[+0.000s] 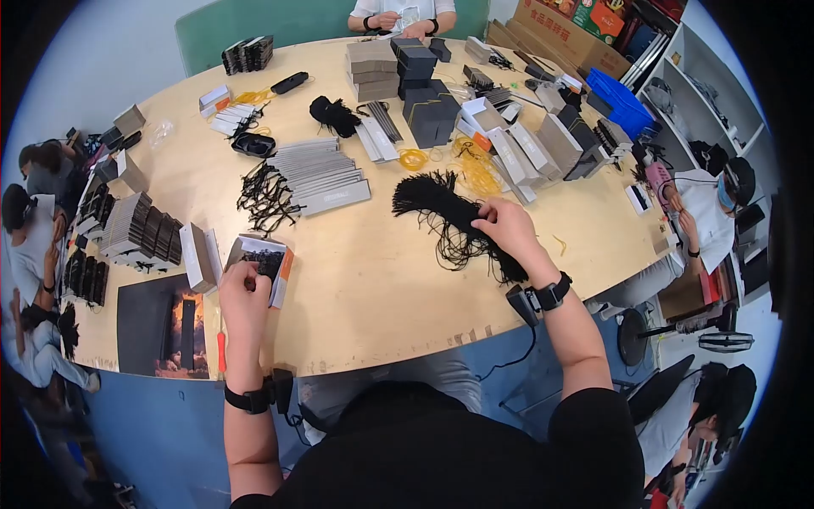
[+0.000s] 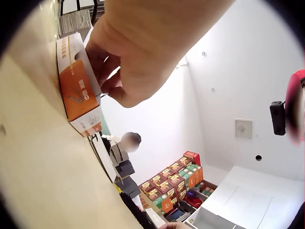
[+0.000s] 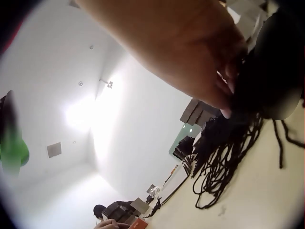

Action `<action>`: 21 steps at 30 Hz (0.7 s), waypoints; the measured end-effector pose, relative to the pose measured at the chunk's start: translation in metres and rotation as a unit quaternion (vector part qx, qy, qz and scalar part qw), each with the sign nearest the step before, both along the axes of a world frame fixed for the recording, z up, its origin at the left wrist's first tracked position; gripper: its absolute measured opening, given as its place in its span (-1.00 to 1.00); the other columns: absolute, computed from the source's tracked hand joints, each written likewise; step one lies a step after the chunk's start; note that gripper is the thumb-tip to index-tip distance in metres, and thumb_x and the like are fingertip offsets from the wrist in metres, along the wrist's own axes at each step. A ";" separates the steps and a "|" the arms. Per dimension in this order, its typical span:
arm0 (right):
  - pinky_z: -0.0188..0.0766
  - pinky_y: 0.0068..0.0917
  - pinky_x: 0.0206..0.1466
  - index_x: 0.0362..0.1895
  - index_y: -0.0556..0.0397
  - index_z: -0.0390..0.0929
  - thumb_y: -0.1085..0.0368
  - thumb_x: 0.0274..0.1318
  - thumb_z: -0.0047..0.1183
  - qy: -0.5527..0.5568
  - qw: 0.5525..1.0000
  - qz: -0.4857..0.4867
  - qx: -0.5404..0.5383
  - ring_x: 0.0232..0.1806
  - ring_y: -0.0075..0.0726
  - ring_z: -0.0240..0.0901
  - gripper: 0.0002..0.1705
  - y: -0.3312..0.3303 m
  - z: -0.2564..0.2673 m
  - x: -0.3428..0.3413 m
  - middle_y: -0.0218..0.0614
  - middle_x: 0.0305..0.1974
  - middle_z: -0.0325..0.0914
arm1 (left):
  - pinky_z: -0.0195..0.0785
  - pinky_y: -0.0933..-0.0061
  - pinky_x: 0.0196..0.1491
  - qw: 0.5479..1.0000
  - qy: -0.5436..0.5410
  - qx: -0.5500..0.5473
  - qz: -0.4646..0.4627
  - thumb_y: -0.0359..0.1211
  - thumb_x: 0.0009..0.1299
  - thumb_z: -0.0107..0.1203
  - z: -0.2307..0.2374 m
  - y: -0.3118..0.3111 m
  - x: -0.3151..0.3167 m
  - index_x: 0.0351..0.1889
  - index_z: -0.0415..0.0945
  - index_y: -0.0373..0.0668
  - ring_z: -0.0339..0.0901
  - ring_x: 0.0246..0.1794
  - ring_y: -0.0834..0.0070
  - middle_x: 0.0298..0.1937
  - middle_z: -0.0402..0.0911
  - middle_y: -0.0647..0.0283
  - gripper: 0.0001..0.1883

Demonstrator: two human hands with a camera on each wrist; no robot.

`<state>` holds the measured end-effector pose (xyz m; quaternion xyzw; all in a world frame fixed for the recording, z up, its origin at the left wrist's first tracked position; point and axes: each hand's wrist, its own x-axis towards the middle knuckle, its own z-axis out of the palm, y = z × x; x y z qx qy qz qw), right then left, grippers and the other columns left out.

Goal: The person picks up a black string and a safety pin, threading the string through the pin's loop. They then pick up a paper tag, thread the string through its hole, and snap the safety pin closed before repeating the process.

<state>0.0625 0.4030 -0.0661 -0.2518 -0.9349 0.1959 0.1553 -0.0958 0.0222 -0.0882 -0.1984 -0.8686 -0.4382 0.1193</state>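
Note:
An open white and orange box filled with small black pieces lies at the table's left front. My left hand is over its near side, fingers bent down into it; in the left wrist view the fingertips dip behind the wall of the box, and what they touch is hidden. A long bundle of black cords lies right of centre. The thumb and fingers of my right hand pinch at the bundle's upper side; in the right wrist view the fingertips meet the black cords.
Behind the box is a row of grey strips with black cords. Dark boxes and yellow bands are farther back. A red screwdriver and a dark printed sheet lie at the left front. Other people sit around.

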 end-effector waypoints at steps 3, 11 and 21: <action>0.36 -0.45 -0.39 -0.49 0.10 0.55 0.25 -0.20 0.23 -0.001 0.996 0.010 -0.091 -0.51 -0.33 0.44 -0.79 0.018 -0.013 -0.002 -0.29 -0.59 0.49 | 0.26 0.51 -0.49 0.996 -0.047 0.071 -0.022 -0.55 0.06 -0.03 -0.004 -0.006 0.002 -0.64 0.23 -0.29 0.37 -0.55 0.59 -0.42 0.53 0.18 -0.87; 0.32 -0.51 -0.43 -0.49 0.11 0.57 0.23 -0.19 0.23 0.031 0.992 0.031 -0.120 -0.55 -0.40 0.41 -0.79 0.021 -0.014 -0.012 -0.31 -0.61 0.47 | 0.34 0.70 -0.57 0.967 -0.123 0.220 -0.034 -0.56 0.16 -0.07 -0.005 -0.016 0.005 -0.57 0.24 -0.23 0.38 -0.56 0.68 -0.45 0.50 0.24 -0.88; 0.14 -0.68 -0.48 -0.49 0.09 0.53 0.29 -0.05 0.14 0.203 0.976 0.022 -0.082 -0.58 -0.68 0.19 -0.87 0.018 0.034 -0.012 -0.48 -0.57 0.45 | 0.39 0.68 -0.41 0.939 -0.175 0.288 -0.061 -0.55 0.31 -0.06 0.015 -0.014 0.042 -0.28 0.38 -0.30 0.47 -0.45 0.63 -0.38 0.55 0.19 -0.95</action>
